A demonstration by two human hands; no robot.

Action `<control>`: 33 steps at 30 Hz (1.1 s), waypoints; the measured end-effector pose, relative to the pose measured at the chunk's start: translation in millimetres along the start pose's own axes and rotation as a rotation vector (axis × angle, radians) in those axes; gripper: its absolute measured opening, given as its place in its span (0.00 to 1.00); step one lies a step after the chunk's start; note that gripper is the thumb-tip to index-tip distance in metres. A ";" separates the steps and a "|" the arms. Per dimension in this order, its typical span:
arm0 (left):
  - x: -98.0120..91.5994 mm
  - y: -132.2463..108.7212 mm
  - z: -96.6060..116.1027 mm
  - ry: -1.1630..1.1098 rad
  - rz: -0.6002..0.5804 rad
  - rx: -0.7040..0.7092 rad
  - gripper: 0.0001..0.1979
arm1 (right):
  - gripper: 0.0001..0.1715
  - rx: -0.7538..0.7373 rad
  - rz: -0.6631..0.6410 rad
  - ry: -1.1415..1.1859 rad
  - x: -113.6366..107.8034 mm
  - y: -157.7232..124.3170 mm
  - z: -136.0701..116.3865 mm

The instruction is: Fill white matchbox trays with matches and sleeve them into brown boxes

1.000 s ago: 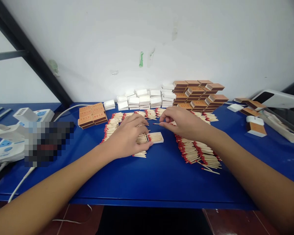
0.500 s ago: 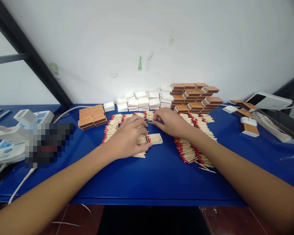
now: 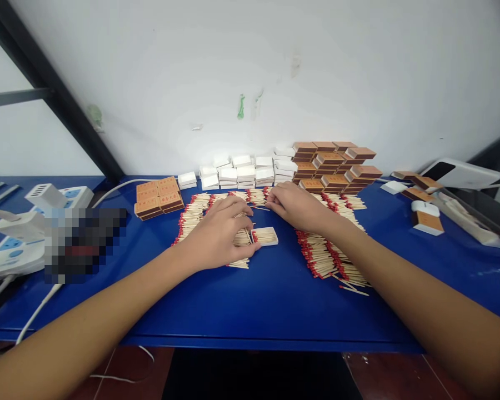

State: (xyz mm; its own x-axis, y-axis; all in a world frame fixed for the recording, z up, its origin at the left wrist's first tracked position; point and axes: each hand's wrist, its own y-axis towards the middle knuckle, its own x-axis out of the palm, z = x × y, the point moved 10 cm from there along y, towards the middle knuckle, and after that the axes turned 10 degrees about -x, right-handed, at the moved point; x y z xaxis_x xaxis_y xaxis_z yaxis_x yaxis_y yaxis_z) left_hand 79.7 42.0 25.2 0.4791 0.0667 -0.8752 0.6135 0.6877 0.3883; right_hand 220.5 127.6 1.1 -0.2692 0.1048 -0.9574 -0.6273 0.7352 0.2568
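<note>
Pale wall (image 3: 170, 72) backs a blue desk (image 3: 250, 311), and the piled goods stand along it, probably to stay out of the hands' way. Tallest is the stack of orange matchboxes (image 3: 335, 164), laid in tiers beside a lower bank of white boxes (image 3: 241, 173). Off to the left, a flat block of orange boxes (image 3: 158, 195) sits apart near the power strip (image 3: 75, 195).

Rows of matches (image 3: 321, 258) lie on both sides and behind the middle, presumably for easy reach.

Over the left-side matches arches the left hand (image 3: 220, 228), its grip lightly holding the left end of a white tray (image 3: 277, 240) with thumb and finger, seemingly to stop it sliding. That tray rests flat on the desk between the hands, matches inside with red heads toward the left.

Behind the tray, the right hand (image 3: 295, 205) curls fingers and thumb close together near the rear matches; whether its grip has anything, I cannot tell. One single match (image 3: 261, 208) lies just beside those fingertips.
</note>
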 end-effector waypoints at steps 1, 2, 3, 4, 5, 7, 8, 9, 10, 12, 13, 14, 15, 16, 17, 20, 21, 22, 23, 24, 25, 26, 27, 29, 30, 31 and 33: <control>0.0 -0.3 -0.6 -0.002 -0.001 -0.004 0.11 | 0.11 0.002 -0.014 0.010 0.0 -1.2 1.6; 0.3 -0.5 -1.1 -0.002 -0.004 -0.008 0.11 | 0.11 0.006 -0.026 0.022 -0.4 -2.3 2.9; 0.6 -0.7 -1.2 -0.001 -0.008 -0.009 0.11 | 0.11 0.012 -0.032 0.036 -1.1 -3.4 4.0; 0.7 -0.7 -1.1 0.001 -0.009 -0.010 0.11 | 0.11 0.018 -0.034 0.049 -2.0 -4.2 4.6; 0.7 -0.5 -0.7 0.004 -0.010 -0.009 0.11 | 0.11 0.023 -0.032 0.061 -3.1 -4.8 4.5; 0.4 0.0 0.4 0.010 -0.010 -0.007 0.11 | 0.11 0.020 -0.026 0.079 -4.5 -4.8 1.7; 0.2 0.3 0.8 0.012 -0.009 -0.006 0.10 | 0.11 0.016 -0.024 0.087 -4.7 -4.5 -0.4; 0.0 0.5 1.0 0.015 -0.006 -0.006 0.10 | 0.11 0.014 -0.024 0.093 -4.4 -4.1 -2.4; 0.0 0.5 1.0 0.017 -0.004 -0.005 0.11 | 0.11 0.013 -0.024 0.097 -4.1 -3.7 -4.2; 0.4 0.1 0.6 0.016 -0.002 -0.001 0.11 | 0.11 0.015 -0.019 0.105 -3.1 -2.9 -6.7; 0.8 -0.3 0.3 0.015 -0.002 0.003 0.11 | 0.11 0.016 -0.014 0.111 -2.7 -2.4 -7.5; 1.1 -0.7 0.0 0.014 -0.002 0.006 0.11 | 0.11 0.016 -0.008 0.114 -2.2 -1.9 -8.1; 1.6 -1.1 -0.3 0.015 -0.003 0.009 0.12 | 0.10 0.014 -0.006 0.117 -1.4 -1.3 -8.8; 2.0 -1.4 -0.5 0.016 -0.005 0.011 0.12 | 0.10 0.013 -0.007 0.116 -0.2 -0.6 -9.2; 2.1 -1.5 -0.6 0.017 -0.006 0.012 0.12 | 0.09 0.014 -0.013 0.111 1.1 0.0 -9.4; 1.4 -1.3 -0.7 0.016 -0.005 0.004 0.12 | 0.10 0.019 -0.043 0.082 4.9 1.2 -10.0; 1.0 -1.2 -0.7 0.014 -0.004 0.001 0.12 | 0.10 0.019 -0.051 0.075 5.1 1.1 -10.1; 0.7 -1.2 -0.6 0.013 -0.003 0.000 0.12 | 0.10 0.018 -0.056 0.072 4.4 0.6 -10.5; 0.8 -1.2 -0.5 0.011 -0.004 0.000 0.12 | 0.10 0.015 -0.058 0.075 2.8 -0.3 -10.9; 1.1 -1.2 -0.4 0.009 -0.006 0.001 0.12 | 0.10 0.013 -0.056 0.081 0.2 -1.6 -11.3; 1.3 -1.3 -0.4 0.008 -0.007 0.002 0.12 | 0.11 0.012 -0.050 0.091 -3.5 -3.4 -11.7; 1.2 -1.3 -0.5 0.006 -0.004 0.003 0.12 | 0.11 0.013 -0.042 0.104 -7.9 -5.7 -12.0; 1.1 -1.3 -0.6 0.004 -0.001 0.004 0.12 | 0.12 0.016 -0.036 0.120 -12.6 -8.4 -12.3; 1.2 -1.1 -1.0 0.004 0.001 0.005 0.12 | 0.14 0.030 -0.049 0.168 -19.8 -14.6 -13.3; 1.5 -0.9 -1.2 0.007 -0.001 0.004 0.12 | 0.15 0.034 -0.076 0.203 -21.1 -17.9 -14.8; 1.7 -0.7 -1.4 0.010 -0.004 0.003 0.12 | 0.16 0.032 -0.110 0.239 -21.3 -21.2 -17.4; 2.4 -0.3 -1.8 0.020 -0.011 0.000 0.12 | 0.17 0.013 -0.168 0.296 -21.3 -26.8 -24.8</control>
State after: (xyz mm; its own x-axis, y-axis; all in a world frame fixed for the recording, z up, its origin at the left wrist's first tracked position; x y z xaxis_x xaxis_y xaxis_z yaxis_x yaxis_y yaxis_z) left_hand 79.5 43.3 22.5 0.4598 0.0736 -0.8850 0.6189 0.6881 0.3788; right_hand 224.9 89.1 17.9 -0.3643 -0.2163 -0.9058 -0.6721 0.7344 0.0950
